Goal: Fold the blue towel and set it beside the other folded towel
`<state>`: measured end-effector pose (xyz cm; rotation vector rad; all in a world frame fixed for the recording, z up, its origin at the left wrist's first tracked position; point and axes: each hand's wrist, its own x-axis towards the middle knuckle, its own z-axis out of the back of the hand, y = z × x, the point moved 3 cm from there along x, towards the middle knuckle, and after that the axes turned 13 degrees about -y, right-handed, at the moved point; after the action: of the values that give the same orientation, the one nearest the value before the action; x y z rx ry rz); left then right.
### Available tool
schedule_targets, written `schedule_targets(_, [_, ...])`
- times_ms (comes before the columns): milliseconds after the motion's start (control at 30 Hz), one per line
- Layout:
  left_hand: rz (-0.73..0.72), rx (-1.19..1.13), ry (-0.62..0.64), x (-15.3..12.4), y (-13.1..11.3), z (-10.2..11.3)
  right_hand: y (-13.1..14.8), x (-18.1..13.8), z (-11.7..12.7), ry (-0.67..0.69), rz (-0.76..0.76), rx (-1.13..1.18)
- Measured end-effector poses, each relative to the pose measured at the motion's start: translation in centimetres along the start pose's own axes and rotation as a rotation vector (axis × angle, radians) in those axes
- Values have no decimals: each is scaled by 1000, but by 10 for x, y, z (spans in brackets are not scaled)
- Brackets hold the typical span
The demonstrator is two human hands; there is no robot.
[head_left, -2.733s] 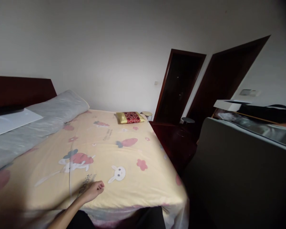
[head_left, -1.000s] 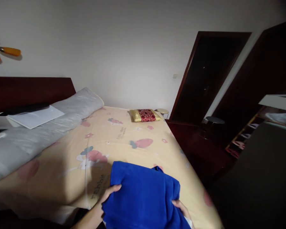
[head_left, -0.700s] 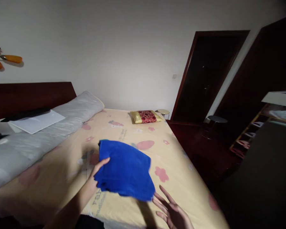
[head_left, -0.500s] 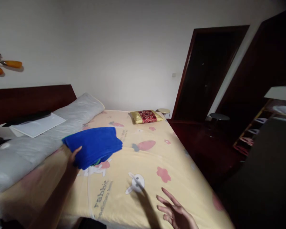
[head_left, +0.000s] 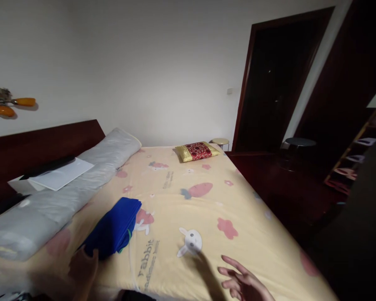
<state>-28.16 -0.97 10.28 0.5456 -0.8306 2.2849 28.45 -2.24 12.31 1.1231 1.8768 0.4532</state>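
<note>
A folded blue towel (head_left: 114, 228) lies on the yellow cartoon-print bed sheet (head_left: 188, 209), left of the middle. My left hand (head_left: 83, 269) is at the towel's near end, touching or just behind it; whether it still grips is unclear. My right hand (head_left: 246, 284) hovers over the sheet's near right part, fingers spread, holding nothing.
A long grey bolster (head_left: 59, 196) with white paper (head_left: 61, 173) on it runs along the dark headboard (head_left: 40, 152). A red and gold cushion (head_left: 197, 150) sits at the bed's far edge. A dark doorway (head_left: 275, 83), stools and a shoe rack (head_left: 351, 163) stand to the right.
My left hand carried the blue towel leftwards and lowered it onto the sheet's left side. My right hand let go of it earlier and stays open.
</note>
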Motion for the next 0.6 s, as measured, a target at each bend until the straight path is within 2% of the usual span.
schedule_targets(133, [-310, 50, 255, -8, -9, -39, -4, 4, 4, -6, 22, -30])
schedule_targets(200, [-353, 129, 319, -13, -10, -49, -5, 5, 7, -1, 38, -34])
schedule_targets(300, [-291, 154, 320, -6, -9, -51, -6, 8, 11, 4, 57, -19])
schedule_targets(367, [-208, 115, 390, 7, -8, -49, -6, 11, 14, 5, 75, -6])
schedule_targets(467, [-158, 45, 487, 35, -13, -44, -6, 13, 15, 6, 84, -1])
schedule_targets(600, [-160, -19, 483, 80, -18, -32, -8, 15, 16, 2, 88, 7])
